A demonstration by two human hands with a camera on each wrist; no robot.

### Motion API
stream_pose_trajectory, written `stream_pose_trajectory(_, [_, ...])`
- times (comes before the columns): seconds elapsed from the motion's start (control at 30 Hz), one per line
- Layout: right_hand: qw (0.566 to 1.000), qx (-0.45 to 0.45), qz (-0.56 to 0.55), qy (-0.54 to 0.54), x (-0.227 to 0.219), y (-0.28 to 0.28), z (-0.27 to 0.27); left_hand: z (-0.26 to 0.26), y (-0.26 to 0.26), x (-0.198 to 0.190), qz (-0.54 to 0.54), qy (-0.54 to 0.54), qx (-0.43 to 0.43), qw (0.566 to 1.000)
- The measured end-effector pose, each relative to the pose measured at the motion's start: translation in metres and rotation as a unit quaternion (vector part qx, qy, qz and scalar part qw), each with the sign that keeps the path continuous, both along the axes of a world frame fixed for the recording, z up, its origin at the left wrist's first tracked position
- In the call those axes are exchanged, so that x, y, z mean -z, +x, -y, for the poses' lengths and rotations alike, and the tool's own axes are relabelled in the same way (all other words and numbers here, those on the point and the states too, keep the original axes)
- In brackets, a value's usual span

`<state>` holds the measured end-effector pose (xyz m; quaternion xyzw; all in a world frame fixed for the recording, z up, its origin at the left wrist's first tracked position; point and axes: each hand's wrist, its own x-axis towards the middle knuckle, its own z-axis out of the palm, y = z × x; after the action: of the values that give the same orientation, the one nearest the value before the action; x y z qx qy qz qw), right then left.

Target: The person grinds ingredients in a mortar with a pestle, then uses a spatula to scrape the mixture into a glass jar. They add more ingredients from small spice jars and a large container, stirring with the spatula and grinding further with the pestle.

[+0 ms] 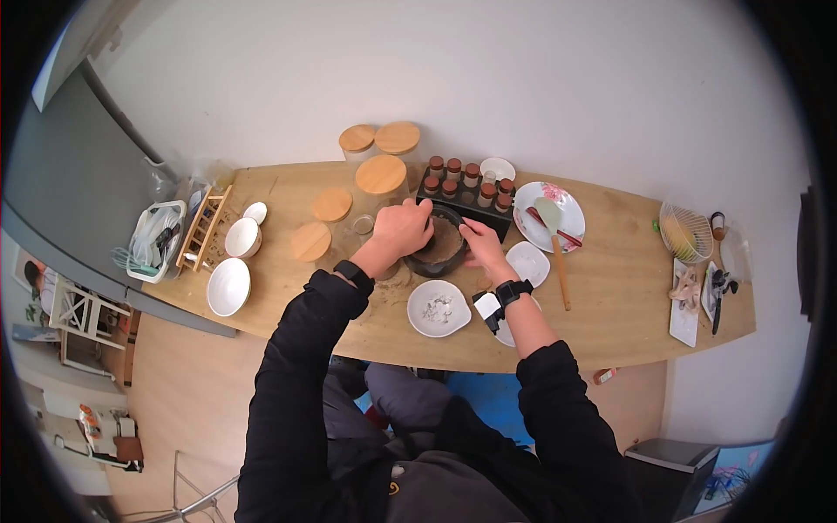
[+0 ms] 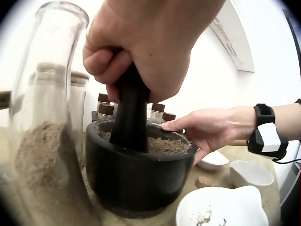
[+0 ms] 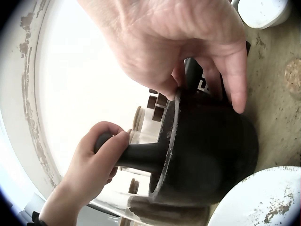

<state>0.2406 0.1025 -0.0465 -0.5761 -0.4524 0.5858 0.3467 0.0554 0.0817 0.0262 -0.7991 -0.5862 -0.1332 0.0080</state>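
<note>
A black mortar (image 2: pixel 136 181) stands on the wooden table, holding coarse brown powder (image 2: pixel 167 145). My left hand (image 1: pixel 401 231) is wrapped around the upper part of a black pestle (image 2: pixel 130 120), whose lower end is sunk in the powder and hidden. On the mortar's other side, my right hand (image 1: pixel 484 244) holds it, thumb at the rim and fingers along the outer wall in the right wrist view. A glass bottle (image 2: pixel 44 155) partly filled with brown powder stands close beside the mortar. In front lies a white spouted bowl (image 1: pixel 438 309) with dark bits in it.
Behind the mortar is a black rack of brown-capped spice jars (image 1: pixel 471 174). Wooden-lidded jars (image 1: pixel 381 175) cluster at back left. To the right are a floral plate (image 1: pixel 571 209) with a spatula (image 1: pixel 558 257) across it and a small white dish (image 1: pixel 527 263). White bowls (image 1: pixel 228 288) stand at left.
</note>
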Motion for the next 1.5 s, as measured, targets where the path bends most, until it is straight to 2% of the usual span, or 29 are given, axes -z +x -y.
stream_pose_trajectory(0.03, [1.000,0.001,-0.003,-0.001,0.001,-0.001,0.000,0.003,-0.001,-0.001,-0.012,-0.014,0.003,1.000])
stream_pose_trajectory(0.13, [1.000,-0.012,0.016,0.012,0.006,-0.001,-0.003,-0.003,0.009,0.011,0.045,0.014,0.024,0.999])
stream_pose_trajectory(0.27, [1.000,-0.011,0.025,0.001,-0.003,0.001,-0.001,-0.021,0.023,0.013,0.035,0.066,0.013,0.997])
stream_pose_trajectory(0.4, [1.000,-0.005,0.018,0.021,0.007,-0.001,-0.002,-0.026,0.014,0.010,-0.002,0.068,-0.022,0.997])
stream_pose_trajectory(0.5, [1.000,-0.002,0.021,0.022,0.008,-0.001,-0.003,-0.010,0.019,0.011,-0.012,0.032,0.024,0.999])
stream_pose_trajectory(0.6, [0.999,-0.005,0.039,0.016,0.007,-0.002,-0.005,-0.003,0.036,0.015,0.017,0.056,0.070,0.996])
stream_pose_trajectory(0.7, [0.999,-0.007,0.043,0.016,0.007,0.000,-0.006,-0.021,0.043,0.016,0.011,0.060,0.032,0.998])
stream_pose_trajectory(0.83, [0.999,0.002,0.032,0.013,0.008,-0.003,-0.004,-0.028,0.024,0.014,0.021,0.081,-0.014,0.996])
stream_pose_trajectory(1.03, [0.999,0.024,-0.019,-0.017,0.002,-0.004,0.000,0.017,0.020,0.012,0.033,0.033,-0.013,0.999])
stream_pose_trajectory(1.2, [0.999,0.030,-0.029,-0.035,-0.005,-0.006,0.001,-0.016,0.037,0.022,0.073,0.110,-0.031,0.991])
stream_pose_trajectory(1.3, [0.997,0.019,-0.062,-0.048,0.003,-0.003,-0.003,-0.017,0.026,0.020,0.009,0.090,-0.017,0.996])
stream_pose_trajectory(1.5, [0.997,0.020,-0.064,-0.050,-0.002,-0.004,0.000,0.010,0.021,0.015,0.020,0.052,-0.040,0.998])
